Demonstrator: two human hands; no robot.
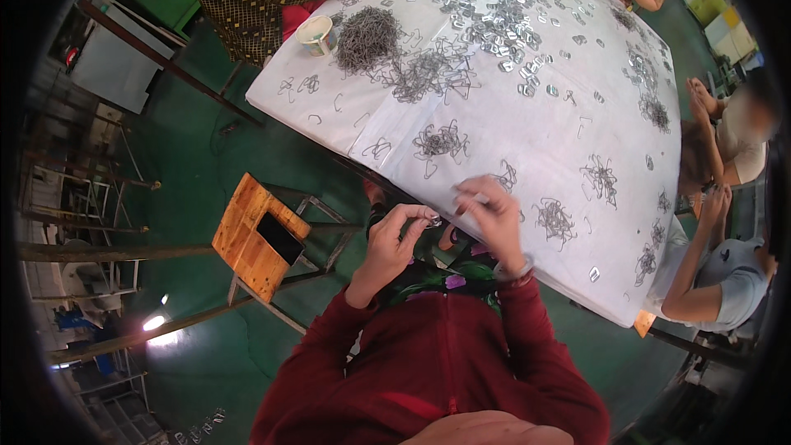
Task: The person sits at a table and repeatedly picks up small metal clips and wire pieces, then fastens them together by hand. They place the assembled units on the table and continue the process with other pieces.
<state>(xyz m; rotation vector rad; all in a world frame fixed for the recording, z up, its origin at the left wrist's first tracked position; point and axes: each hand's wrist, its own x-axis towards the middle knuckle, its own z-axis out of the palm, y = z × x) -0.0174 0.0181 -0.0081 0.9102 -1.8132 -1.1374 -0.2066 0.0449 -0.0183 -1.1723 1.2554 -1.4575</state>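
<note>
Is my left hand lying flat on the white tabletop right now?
No, the left hand pinches a small metal piece between thumb and fingers, short of the white tabletop's near edge.

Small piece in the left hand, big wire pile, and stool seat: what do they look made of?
Small piece in the left hand: probably metal, shiny, going by its bright glints; it is partly covered.
Big wire pile: likely bare metal, dull grey, judging by the thin, bent strands.
Stool seat: looks like wood, smooth and perhaps varnished, from its orange-brown colour and darker streaks.
</note>
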